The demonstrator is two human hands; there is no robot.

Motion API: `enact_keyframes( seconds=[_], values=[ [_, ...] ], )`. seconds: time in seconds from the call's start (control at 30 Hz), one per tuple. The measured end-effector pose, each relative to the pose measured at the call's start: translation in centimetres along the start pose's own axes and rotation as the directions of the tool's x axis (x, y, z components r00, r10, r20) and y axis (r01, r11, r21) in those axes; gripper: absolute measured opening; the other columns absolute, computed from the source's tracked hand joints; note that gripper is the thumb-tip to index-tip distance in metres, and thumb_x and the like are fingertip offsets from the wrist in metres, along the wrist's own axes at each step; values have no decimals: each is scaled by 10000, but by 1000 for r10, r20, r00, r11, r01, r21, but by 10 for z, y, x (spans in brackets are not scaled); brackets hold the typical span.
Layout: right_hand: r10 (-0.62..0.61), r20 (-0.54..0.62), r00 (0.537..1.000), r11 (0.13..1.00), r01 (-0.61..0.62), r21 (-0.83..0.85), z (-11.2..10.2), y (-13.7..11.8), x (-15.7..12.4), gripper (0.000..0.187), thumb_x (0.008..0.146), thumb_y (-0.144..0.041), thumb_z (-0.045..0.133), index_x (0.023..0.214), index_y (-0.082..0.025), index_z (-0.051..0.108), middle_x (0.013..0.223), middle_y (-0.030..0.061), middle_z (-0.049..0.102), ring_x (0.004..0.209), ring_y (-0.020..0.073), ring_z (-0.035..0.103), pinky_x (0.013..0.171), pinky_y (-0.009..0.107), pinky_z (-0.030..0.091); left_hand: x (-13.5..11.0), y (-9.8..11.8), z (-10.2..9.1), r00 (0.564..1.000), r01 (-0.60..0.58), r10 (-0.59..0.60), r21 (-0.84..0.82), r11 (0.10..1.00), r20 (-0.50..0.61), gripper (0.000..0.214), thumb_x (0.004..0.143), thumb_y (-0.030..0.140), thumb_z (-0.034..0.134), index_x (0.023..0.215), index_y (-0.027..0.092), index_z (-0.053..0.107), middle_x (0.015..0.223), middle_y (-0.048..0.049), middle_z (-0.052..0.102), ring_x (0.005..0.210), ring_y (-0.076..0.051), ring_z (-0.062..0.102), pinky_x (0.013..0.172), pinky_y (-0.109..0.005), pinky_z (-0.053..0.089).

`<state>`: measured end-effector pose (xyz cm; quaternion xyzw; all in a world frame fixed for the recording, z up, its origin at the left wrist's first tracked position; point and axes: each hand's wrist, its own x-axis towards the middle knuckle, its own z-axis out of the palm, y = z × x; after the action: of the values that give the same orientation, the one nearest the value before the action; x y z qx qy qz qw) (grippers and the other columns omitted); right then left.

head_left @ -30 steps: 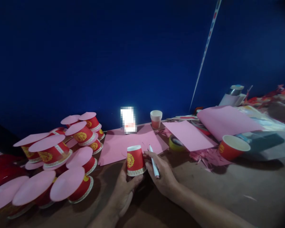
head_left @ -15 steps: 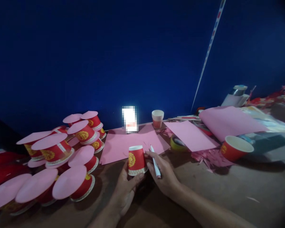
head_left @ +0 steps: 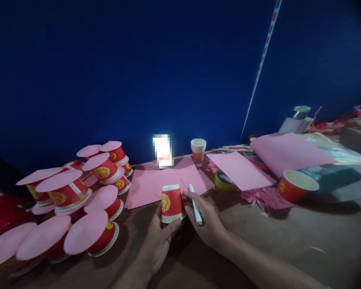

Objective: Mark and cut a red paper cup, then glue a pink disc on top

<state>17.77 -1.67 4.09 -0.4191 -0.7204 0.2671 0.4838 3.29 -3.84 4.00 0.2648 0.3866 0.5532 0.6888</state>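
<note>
Held cup (head_left: 176,204) is red with gold medallion, white top, pale patterned band at bottom; pen (head_left: 195,205) is white. Cups (head_left: 101,241) toward the left edge of the tabletop (head_left: 289,241) are red with gold motifs, their discs (head_left: 86,233) plain pink. Sheets (head_left: 159,184) near back edge: pink. Backdrop (head_left: 138,60) is deep blue; strip (head_left: 264,52) alternates white, red, blue.

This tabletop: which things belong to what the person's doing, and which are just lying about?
Likely part of the job:
red cup, upside down in the left fingers
white pen, in the right fingers
pink-topped cups at left
pink sheets behind

Apparently just lying about:
yellow roll
shredded pink scraps
red plastic, far left
</note>
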Motion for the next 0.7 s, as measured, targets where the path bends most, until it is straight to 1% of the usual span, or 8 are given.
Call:
enact_keyframes(
  seconds=[0.2,0.33,0.5,0.7],
  values=[
    [-7,-16,1000,1000,7,-19,1,1,-1,275,851,-154,476,1117,-204,520,1025,66,642,943,181,604,832,294,481,-1,-2,-4,1000,4,-4,-15,1000,23,824,631,85,726,1324,245,309,1167,-84,618,1002,-168,606,868,-274,469],
    [-10,-21,1000,1000,10,-4,2,4,0,267,859,-161,473,1120,-198,516,1029,66,641,946,175,605,832,280,479,-1,-1,-2,1000,7,-7,-12,1000,14,810,630,87,728,1318,237,327,1170,-88,616,995,-173,610,864,-277,470],
    [-4,-8,1000,1000,4,16,2,4,0,267,863,-161,470,1125,-198,509,1036,62,637,953,168,605,838,268,475,0,0,-2,999,14,-13,-5,1000,41,808,649,88,717,1326,250,307,1172,-78,617,1011,-168,602,881,-279,465],
    [-5,-7,1000,1000,5,25,1,2,0,272,857,-155,473,1122,-202,517,1030,61,644,934,171,615,821,268,485,-2,0,-1,1000,16,-16,1,1000,18,813,631,112,732,1320,260,325,1162,-64,627,1024,-171,595,887,-272,462]
  ],
)
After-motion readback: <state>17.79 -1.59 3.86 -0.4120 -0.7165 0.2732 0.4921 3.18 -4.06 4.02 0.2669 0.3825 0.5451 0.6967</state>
